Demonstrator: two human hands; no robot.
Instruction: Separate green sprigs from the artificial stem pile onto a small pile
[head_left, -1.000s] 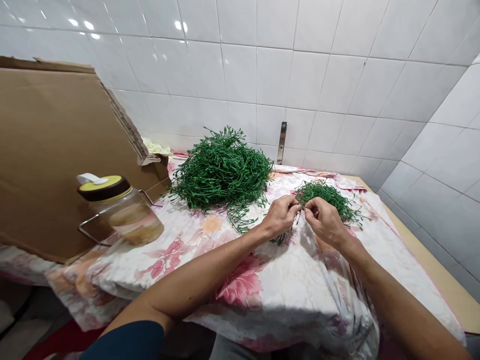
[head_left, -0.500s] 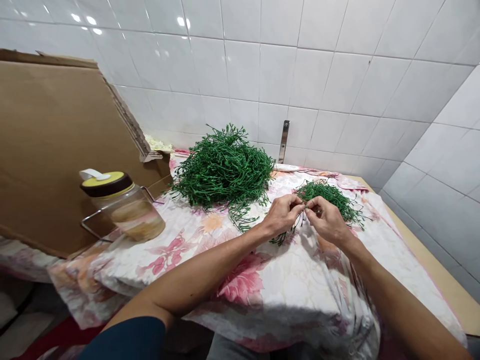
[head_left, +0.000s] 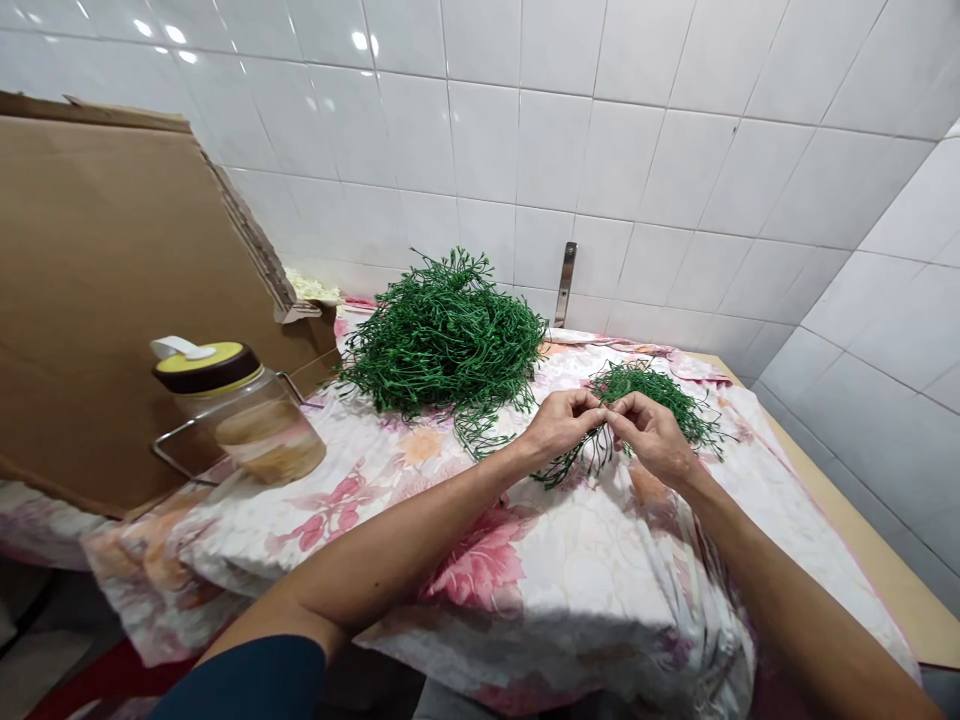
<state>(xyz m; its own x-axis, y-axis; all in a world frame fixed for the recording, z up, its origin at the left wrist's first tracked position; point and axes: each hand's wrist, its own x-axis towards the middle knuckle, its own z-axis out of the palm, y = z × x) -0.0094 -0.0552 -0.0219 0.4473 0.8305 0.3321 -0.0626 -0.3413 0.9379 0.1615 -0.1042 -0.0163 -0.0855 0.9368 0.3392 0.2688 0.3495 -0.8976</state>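
Observation:
My left hand (head_left: 564, 425) and my right hand (head_left: 651, 432) meet fingertip to fingertip above the cloth, both closed in a pinch. Thin green artificial stems (head_left: 570, 462) with dark tips hang below the fingers, mostly from the left hand's side. What exactly sits between the fingertips is too small to make out. Just behind my right hand lies a small pile of green stems (head_left: 664, 395). A much larger heap of the same stems (head_left: 450, 335) rises to the left of my hands, with a few strands trailing toward my left wrist.
A floral cloth (head_left: 337, 515) covers the table. A clear jar with a yellow lid (head_left: 262, 430) and wire handles stands at left, before a large cardboard box (head_left: 97, 300). Behind the table is a white tiled wall (head_left: 480, 130) with a metal strip (head_left: 565, 285).
My fingertips have drawn closer together and now touch. More green stems show beneath my left hand. The whole view has shifted slightly.

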